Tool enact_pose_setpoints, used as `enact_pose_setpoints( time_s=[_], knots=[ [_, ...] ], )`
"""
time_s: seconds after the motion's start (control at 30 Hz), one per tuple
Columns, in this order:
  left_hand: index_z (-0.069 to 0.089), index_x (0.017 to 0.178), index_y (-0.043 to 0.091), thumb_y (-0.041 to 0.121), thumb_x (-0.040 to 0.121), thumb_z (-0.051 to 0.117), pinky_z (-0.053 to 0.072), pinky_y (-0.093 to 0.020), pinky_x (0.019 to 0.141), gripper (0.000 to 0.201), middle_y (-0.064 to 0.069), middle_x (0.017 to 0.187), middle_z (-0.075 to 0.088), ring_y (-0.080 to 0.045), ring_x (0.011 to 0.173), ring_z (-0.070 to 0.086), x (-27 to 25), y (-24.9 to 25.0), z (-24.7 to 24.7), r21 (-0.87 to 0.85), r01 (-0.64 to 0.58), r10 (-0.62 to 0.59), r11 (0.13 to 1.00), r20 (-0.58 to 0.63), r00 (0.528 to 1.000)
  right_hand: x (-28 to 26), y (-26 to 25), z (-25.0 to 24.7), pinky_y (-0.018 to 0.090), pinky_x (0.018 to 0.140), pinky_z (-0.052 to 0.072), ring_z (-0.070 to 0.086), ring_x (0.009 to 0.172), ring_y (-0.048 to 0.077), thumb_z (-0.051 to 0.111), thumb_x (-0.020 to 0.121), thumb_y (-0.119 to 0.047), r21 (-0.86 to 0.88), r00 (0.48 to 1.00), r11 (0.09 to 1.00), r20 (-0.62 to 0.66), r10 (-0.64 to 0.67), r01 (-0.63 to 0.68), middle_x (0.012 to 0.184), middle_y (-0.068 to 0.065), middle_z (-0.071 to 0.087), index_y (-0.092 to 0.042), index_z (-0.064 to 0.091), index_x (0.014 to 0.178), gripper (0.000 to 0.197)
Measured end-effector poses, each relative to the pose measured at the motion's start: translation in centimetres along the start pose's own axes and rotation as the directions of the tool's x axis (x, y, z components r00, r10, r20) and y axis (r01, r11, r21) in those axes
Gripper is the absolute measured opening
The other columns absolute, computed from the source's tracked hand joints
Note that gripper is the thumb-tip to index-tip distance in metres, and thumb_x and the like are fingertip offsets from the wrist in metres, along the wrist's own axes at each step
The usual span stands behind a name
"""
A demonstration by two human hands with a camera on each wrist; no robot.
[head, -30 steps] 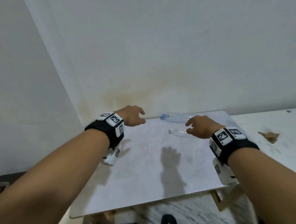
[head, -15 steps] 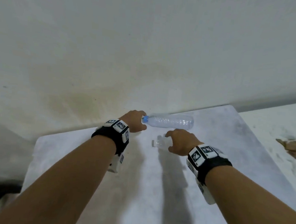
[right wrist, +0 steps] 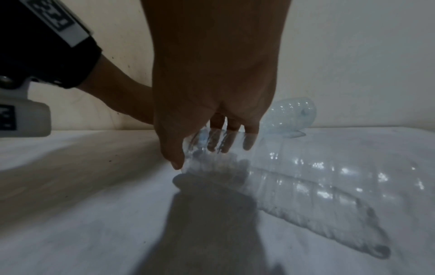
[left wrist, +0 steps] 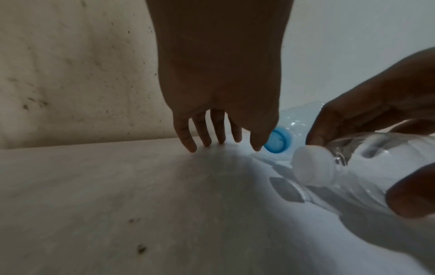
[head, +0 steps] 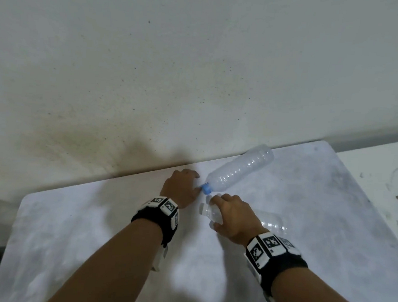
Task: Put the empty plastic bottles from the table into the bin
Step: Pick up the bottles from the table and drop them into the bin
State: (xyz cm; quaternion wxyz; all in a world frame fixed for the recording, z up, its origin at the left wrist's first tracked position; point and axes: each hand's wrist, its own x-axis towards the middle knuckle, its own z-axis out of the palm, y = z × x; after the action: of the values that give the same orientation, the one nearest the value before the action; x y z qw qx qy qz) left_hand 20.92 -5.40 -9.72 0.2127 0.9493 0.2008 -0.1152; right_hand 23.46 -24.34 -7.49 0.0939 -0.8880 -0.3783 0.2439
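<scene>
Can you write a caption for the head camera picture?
Right hand grips a white-capped bottle; left hand reaches the blue-capped bottle.

Two bottles lie on the table (head: 319, 206). Capped bottle (head: 240, 171) at 12 o'clock, along the far edge by the wall (head: 199, 68), cap toward 9. Second bottle (head: 212, 214) just before it, at 6, under the right hand (head: 234, 216). Left hand (head: 181, 191) at 9 o'clock of both, beside the cap.

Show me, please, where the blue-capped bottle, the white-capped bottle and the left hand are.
blue-capped bottle (head: 240, 170), head view, ribbed middle.
white-capped bottle (left wrist: 314, 167), left wrist view, white cap.
left hand (head: 181, 189), head view, back of hand.
</scene>
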Motion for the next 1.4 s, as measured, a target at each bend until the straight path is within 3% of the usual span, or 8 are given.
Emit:
enact_pose_setpoints(
  time_s=[0.17, 0.3, 0.43, 0.53, 0.73, 1.07, 1.23, 1.4],
  knots=[
    [0.044, 0.137, 0.032, 0.048, 0.065, 0.059, 0.04, -0.044, 0.108, 0.075, 0.003, 0.139, 0.051, -0.022, 0.128, 0.047, -0.6, 1.3, -0.1, -0.187, 0.092, -0.075, 0.978, 0.097, 0.992, -1.2, 0.0, 0.5, 0.041, 0.088, 0.05, 0.055, 0.106, 0.031, 0.064, 0.078, -0.041, 0.07, 1.0, 0.997, -0.017, 0.013, -0.012, 0.122, 0.005, 0.058, -0.027, 0.045, 0.132, 0.059],
    [0.061, 0.122, 0.026, 0.06, 0.065, 0.067, 0.046, -0.035, 0.1, 0.067, 0.002, 0.119, 0.062, -0.017, 0.112, 0.058, 0.1, 3.2, 0.3, -0.178, 0.012, 0.026, 0.984, 0.208, 0.978, -2.3, 1.6, 0.4, 0.044, 0.086, 0.053, 0.059, 0.103, 0.031, 0.065, 0.073, -0.045, 0.122, 1.0, 0.992, -0.023, 0.017, -0.014, 0.12, 0.003, 0.059, -0.029, 0.043, 0.133, 0.066],
    [0.072, 0.102, 0.017, 0.047, 0.076, 0.072, 0.05, -0.03, 0.085, 0.04, -0.001, 0.106, 0.072, -0.018, 0.097, 0.064, 0.6, 4.3, 1.2, -0.153, -0.074, 0.109, 0.985, 0.231, 0.967, -3.4, 4.1, 0.7, 0.04, 0.084, 0.053, 0.06, 0.101, 0.03, 0.069, 0.068, -0.045, 0.179, 0.999, 0.983, -0.002, 0.037, -0.036, 0.119, 0.001, 0.058, -0.029, 0.049, 0.12, 0.058],
    [0.074, 0.095, 0.016, 0.041, 0.08, 0.07, 0.046, -0.027, 0.076, 0.03, -0.004, 0.094, 0.073, -0.021, 0.09, 0.065, 0.5, 4.3, 1.4, -0.192, -0.082, 0.116, 0.978, 0.175, 0.978, -3.8, 4.8, 0.7, 0.036, 0.081, 0.051, 0.059, 0.098, 0.029, 0.071, 0.069, -0.043, 0.18, 0.999, 0.983, -0.013, 0.049, -0.046, 0.111, 0.002, 0.06, -0.027, 0.05, 0.114, 0.053],
    [0.074, 0.088, 0.022, 0.045, 0.074, 0.07, 0.053, -0.034, 0.079, 0.028, 0.002, 0.085, 0.072, -0.021, 0.085, 0.065, -2.9, 2.7, -1.5, -0.249, -0.096, 0.085, 0.964, -0.056, 0.995, -4.8, 2.3, -0.5, 0.04, 0.083, 0.052, 0.058, 0.101, 0.03, 0.07, 0.069, -0.053, 0.155, 0.992, 0.986, -0.096, 0.084, -0.069, 0.109, 0.002, 0.065, -0.026, 0.055, 0.116, 0.056],
    [0.071, 0.097, 0.024, 0.049, 0.073, 0.076, 0.055, -0.034, 0.082, 0.035, 0.002, 0.094, 0.069, -0.015, 0.083, 0.064, -18.9, -4.0, -11.3, -0.327, -0.175, 0.012, 0.929, -0.446, 0.895, -10.7, -9.8, -3.0, 0.038, 0.087, 0.051, 0.062, 0.102, 0.024, 0.08, 0.072, -0.039, 0.388, 0.955, 0.919, -0.291, 0.047, 0.073, 0.114, 0.001, 0.066, -0.021, 0.053, 0.113, 0.053],
    [0.068, 0.092, 0.026, 0.058, 0.072, 0.072, 0.055, -0.036, 0.078, 0.038, 0.005, 0.091, 0.068, -0.014, 0.082, 0.065, -31.2, -8.9, -13.7, -0.251, -0.156, 0.022, 0.955, -0.465, 0.885, -16.8, -18.9, -0.9, 0.022, 0.078, 0.046, 0.062, 0.092, 0.017, 0.083, 0.071, -0.037, 0.481, 0.95, 0.854, -0.309, -0.048, 0.2, 0.105, -0.005, 0.065, -0.02, 0.057, 0.109, 0.049],
    [0.068, 0.083, 0.028, 0.061, 0.07, 0.072, 0.055, -0.031, 0.074, 0.036, 0.013, 0.079, 0.069, -0.004, 0.074, 0.065, -42.1, -14.1, -13.7, -0.201, -0.072, -0.007, 0.977, -0.369, 0.929, -21.3, -25.6, 3.3, 0.031, 0.082, 0.054, 0.066, 0.09, 0.016, 0.083, 0.066, -0.049, 0.496, 0.972, 0.842, -0.198, -0.126, 0.21, 0.103, -0.005, 0.068, -0.024, 0.058, 0.105, 0.053]
  ],
)
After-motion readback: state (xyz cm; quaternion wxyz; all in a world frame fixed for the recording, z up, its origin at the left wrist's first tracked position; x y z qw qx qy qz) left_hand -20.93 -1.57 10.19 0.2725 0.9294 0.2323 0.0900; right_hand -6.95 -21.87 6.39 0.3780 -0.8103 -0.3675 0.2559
